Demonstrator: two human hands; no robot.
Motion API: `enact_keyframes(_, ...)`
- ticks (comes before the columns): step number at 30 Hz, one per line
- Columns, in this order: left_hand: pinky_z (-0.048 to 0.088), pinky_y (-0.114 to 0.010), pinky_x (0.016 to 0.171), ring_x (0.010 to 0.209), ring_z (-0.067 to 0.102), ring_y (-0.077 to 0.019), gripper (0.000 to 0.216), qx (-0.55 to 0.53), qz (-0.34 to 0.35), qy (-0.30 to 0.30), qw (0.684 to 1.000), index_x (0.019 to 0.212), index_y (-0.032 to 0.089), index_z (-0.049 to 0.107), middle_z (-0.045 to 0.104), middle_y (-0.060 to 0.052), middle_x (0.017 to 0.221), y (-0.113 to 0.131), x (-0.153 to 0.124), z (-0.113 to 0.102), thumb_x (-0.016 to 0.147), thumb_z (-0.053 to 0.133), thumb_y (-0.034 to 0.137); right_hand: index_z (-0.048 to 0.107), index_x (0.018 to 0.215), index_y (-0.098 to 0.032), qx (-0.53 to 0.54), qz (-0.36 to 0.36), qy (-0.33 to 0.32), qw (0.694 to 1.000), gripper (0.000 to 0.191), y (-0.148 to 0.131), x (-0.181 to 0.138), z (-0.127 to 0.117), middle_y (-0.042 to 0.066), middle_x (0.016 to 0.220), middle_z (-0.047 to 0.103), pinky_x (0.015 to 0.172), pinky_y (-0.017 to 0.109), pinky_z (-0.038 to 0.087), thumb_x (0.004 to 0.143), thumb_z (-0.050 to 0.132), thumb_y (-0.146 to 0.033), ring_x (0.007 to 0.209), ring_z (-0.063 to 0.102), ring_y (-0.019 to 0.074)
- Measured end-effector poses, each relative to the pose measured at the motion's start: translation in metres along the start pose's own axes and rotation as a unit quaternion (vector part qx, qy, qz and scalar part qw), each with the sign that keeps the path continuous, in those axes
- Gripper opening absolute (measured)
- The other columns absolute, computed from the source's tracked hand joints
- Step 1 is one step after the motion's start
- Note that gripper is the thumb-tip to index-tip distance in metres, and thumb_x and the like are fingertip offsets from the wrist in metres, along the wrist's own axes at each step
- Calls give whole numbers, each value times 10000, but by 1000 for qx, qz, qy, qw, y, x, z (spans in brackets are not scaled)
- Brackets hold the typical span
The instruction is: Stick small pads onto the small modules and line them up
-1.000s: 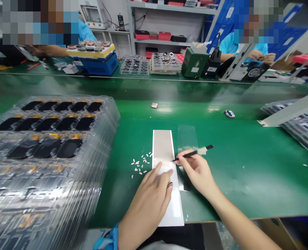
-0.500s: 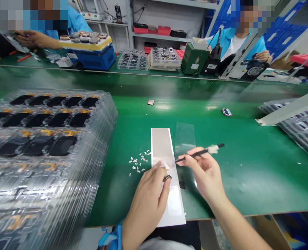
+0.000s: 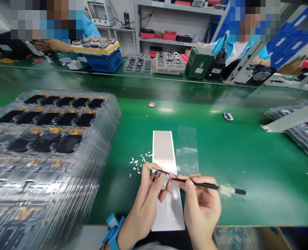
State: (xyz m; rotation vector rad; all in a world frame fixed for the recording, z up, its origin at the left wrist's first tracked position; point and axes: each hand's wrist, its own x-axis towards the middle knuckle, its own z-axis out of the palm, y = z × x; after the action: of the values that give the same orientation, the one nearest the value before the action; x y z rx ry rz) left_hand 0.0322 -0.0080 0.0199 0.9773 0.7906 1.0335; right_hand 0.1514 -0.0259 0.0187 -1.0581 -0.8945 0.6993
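My left hand [image 3: 150, 194] pinches a small watch screen [image 3: 164, 180] between thumb and fingers. Its pale back and dark rim face me, and bits of orange flex cable show on it. Black tweezers [image 3: 206, 185] with whitish tape wound round the rear lie in the closed fingers of my right hand [image 3: 202, 205]. Their tip meets the right edge of the screen; whether it grips anything is too small to tell. Beneath both hands is a long white sheet [image 3: 168, 218] with a greyish strip on its far part.
Small white scraps [image 3: 135, 161] are scattered left of the sheet. A clear film [image 3: 187, 146] lies to its right. Stacked clear trays [image 3: 112, 114] with black screens fill the left side. Two small parts lie farther back. Two people sit across the bench.
My left hand has lifted off the sheet and turned, bringing the screen's back into view. My right hand has come nearer and lower, with the tweezers' tip now at the screen.
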Motion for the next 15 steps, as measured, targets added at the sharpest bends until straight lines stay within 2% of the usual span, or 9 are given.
enact_keyframes(7,397,-243,651,620,433,-104,187,36,28,9,999,1073,242,406,551,32,767,-6,0,0,1071,360,423,596,959,-234,-15,-24,11,1000,97,4,-2,-2,28,882,655,633,264,656,935,603,-140,803,762,185)
enact_keyframes(15,411,-211,633,604,447,-88,150,54,47,23,997,1063,252,403,558,42,760,-8,0,2,1080,348,390,608,951,-234,-19,-37,6,999,132,4,-3,-4,18,888,662,749,310,667,921,606,-105,831,764,180)
